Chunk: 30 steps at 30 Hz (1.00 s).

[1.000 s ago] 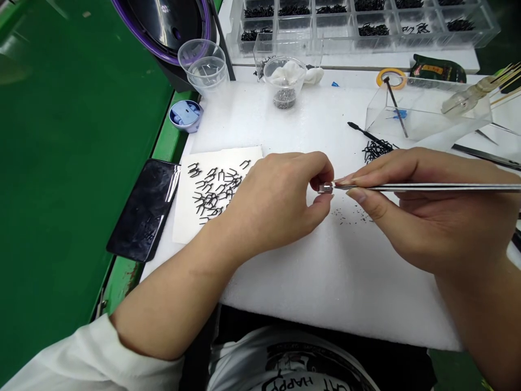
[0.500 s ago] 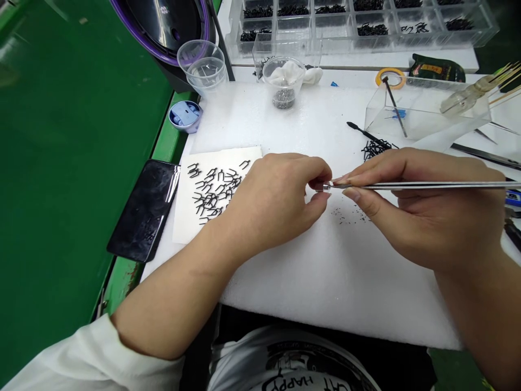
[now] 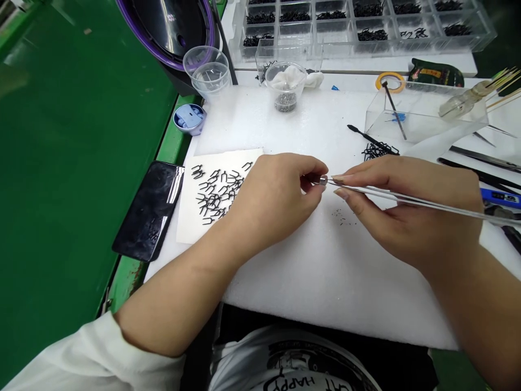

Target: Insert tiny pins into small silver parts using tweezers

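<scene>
My left hand (image 3: 277,198) rests on the white foam pad (image 3: 325,271), thumb and fingers pinched round a tiny silvery part (image 3: 323,181). My right hand (image 3: 411,209) grips long metal tweezers (image 3: 411,199) whose tips meet that part at the left fingertips. A white sheet (image 3: 191,217) with several small black forked pieces (image 3: 215,190) lies just left of my left hand. A little pile of the same black pieces (image 3: 376,151) sits behind my right hand. Fine dark specks (image 3: 340,216) dot the foam below the tweezers.
A black phone (image 3: 148,209) lies at the pad's left edge. Behind are clear cups (image 3: 207,70), a cup with grey bits (image 3: 285,87), a blue cap (image 3: 189,117), a clear box (image 3: 423,111), a compartment tray (image 3: 366,24), a tape ring (image 3: 391,81) and a blue-handled tool (image 3: 500,196).
The tweezers' rear end has tilted downward to the right, and both hands have shifted slightly up and left with the pinch kept on the small part.
</scene>
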Each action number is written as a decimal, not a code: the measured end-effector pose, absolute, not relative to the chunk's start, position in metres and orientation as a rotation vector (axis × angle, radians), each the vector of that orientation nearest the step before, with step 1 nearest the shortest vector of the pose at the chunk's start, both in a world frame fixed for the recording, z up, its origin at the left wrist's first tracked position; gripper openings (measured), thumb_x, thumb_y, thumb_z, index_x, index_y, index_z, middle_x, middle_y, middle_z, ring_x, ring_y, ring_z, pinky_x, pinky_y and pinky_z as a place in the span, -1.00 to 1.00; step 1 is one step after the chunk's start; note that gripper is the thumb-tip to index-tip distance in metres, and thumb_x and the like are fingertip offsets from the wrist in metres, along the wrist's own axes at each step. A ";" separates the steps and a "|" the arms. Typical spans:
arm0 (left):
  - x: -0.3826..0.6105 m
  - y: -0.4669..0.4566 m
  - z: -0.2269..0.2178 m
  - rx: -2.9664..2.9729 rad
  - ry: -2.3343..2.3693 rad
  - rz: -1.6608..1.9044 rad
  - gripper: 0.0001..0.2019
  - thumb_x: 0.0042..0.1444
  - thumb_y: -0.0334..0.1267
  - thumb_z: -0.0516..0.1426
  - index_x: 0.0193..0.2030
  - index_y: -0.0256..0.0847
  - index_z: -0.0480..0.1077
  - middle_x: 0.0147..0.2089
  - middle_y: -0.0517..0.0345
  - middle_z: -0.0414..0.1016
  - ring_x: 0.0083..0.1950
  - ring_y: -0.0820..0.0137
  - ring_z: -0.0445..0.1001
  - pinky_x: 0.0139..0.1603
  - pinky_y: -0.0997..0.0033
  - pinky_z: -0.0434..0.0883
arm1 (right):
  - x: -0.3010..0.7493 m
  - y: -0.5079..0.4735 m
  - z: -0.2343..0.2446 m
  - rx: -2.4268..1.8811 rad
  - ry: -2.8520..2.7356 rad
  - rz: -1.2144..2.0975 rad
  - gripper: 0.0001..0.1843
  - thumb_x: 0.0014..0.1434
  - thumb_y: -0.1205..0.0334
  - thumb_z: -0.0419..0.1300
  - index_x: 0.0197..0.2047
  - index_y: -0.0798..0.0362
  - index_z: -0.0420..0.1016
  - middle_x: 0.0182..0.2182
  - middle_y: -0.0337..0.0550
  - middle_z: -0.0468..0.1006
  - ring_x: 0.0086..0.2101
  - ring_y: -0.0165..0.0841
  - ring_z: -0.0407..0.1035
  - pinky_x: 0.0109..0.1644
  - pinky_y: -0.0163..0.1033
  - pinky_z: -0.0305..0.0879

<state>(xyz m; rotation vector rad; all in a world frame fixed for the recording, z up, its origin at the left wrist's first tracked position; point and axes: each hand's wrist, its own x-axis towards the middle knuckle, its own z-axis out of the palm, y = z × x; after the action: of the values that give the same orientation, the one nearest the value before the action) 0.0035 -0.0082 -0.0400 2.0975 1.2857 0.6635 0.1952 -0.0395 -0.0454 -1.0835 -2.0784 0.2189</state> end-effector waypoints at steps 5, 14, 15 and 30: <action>0.005 -0.007 -0.040 1.997 1.298 0.703 -0.82 0.08 -0.36 0.22 -0.17 -0.17 0.59 -0.27 0.36 0.61 -0.29 0.49 0.56 -0.20 0.37 0.50 | 0.191 -0.044 -0.043 -1.069 -2.079 0.197 -0.71 0.06 0.54 0.30 -0.13 0.11 0.54 -0.19 -0.07 0.62 -0.17 -0.32 0.50 -0.07 -0.22 0.40; 0.004 -0.008 -0.037 1.931 1.298 0.646 -0.82 0.11 -0.29 0.19 -0.15 -0.16 0.58 -0.25 0.40 0.58 -0.25 0.54 0.53 -0.16 0.43 0.48 | 0.193 -0.042 -0.044 -1.060 -2.079 0.149 -0.77 0.05 0.53 0.32 -0.19 0.18 0.56 -0.22 -0.03 0.62 -0.20 -0.34 0.50 -0.14 -0.23 0.41; 0.005 -0.008 -0.037 1.924 1.296 0.642 -0.81 0.12 -0.28 0.19 -0.14 -0.16 0.58 -0.25 0.40 0.58 -0.24 0.54 0.53 -0.16 0.43 0.48 | 0.193 -0.042 -0.044 -1.062 -2.074 0.155 -0.78 0.05 0.52 0.32 -0.20 0.18 0.56 -0.22 -0.04 0.62 -0.21 -0.35 0.50 -0.16 -0.23 0.41; 0.001 -0.006 -0.032 1.877 1.358 0.473 -0.79 0.07 -0.18 0.24 -0.12 -0.03 0.56 -0.28 0.40 0.57 -0.31 0.58 0.50 -0.28 0.49 0.44 | 0.226 -0.018 -0.044 -1.341 -2.016 0.524 -0.89 0.06 0.31 0.37 -0.30 0.01 0.56 -0.39 -0.29 0.59 -0.38 -0.39 0.46 -0.36 -0.24 0.36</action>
<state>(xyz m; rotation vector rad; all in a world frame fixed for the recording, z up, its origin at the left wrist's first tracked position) 0.0012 -0.0058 -0.0319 1.8772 1.3582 0.4726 0.2262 -0.0182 -0.0441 -1.3406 -2.0160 0.5242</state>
